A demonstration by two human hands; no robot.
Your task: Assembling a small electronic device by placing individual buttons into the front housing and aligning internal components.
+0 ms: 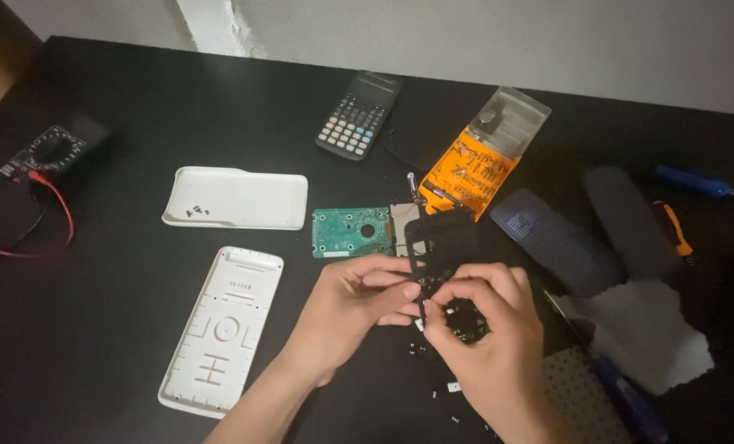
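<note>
Both hands pinch a black calculator front frame (438, 238), held tilted above the black table (95, 329): the left hand (346, 308) closes thumb and fingers on its lower left edge, while the right hand (490, 329) curls shut around its lower end and a dark key pad piece. Just beyond the grip lies a green circuit board (350, 232). Small loose keys (432, 393) are scattered right below the hands. Left of the grip rest two white shell halves (219, 329). Farther off sit an intact calculator (358, 115) and an orange screwdriver bit case (470, 168).
</note>
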